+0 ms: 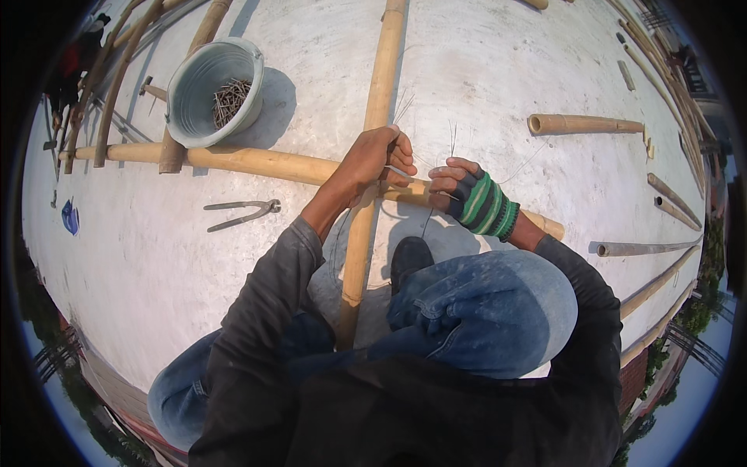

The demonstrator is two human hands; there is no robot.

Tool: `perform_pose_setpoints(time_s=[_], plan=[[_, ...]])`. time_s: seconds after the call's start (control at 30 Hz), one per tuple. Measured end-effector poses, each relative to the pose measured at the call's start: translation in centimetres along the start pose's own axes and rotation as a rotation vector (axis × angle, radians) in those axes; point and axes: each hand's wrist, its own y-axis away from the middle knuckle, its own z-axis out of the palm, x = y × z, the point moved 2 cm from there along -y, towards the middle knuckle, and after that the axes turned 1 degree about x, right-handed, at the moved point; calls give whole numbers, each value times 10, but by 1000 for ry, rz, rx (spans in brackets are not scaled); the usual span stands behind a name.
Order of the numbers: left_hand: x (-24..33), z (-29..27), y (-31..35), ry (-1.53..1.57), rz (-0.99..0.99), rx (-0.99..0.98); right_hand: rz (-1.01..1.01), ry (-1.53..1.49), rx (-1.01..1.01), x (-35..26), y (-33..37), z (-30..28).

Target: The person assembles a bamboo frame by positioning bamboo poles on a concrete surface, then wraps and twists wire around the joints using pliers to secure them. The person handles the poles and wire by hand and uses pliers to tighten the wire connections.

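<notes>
Two bamboo poles cross in front of me: one upright in the picture (383, 70), the other lying crosswise (257, 161). Over the crossing, my bare left hand (379, 158) is closed around thin wires (403, 106), whose ends stick up past its fingers. To its right, my right hand (471, 196), in a green-and-black striped fingerless glove, is closed too. Fine wire strands (453, 140) rise from its fingertips, and another strand hangs below. Whether the wires pass around the poles is hidden by my hands.
Metal pincers (243, 213) lie on the pale floor at left. A bucket (183, 89) of nails stands beyond the crosswise pole, beside a hammer (154, 90). Short bamboo pieces (587, 124) lie at right. A person (74, 66) is at far left.
</notes>
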Motion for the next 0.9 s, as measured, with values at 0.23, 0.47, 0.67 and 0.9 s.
perform_pose_setpoints(time_s=[0.23,0.47,0.67,0.9], plan=[[-33,7,0,185,-30,-172,-39,-53,138,-10,-48,18],[-57,24,0,341,-89,-172,11,-266,49,-13,-34,28],[-67,22,-4,498,-210,-165,44,-162,459,-39,-27,-1],[-61,23,-8,584,-372,-374,-206,-115,352,-64,-37,15]])
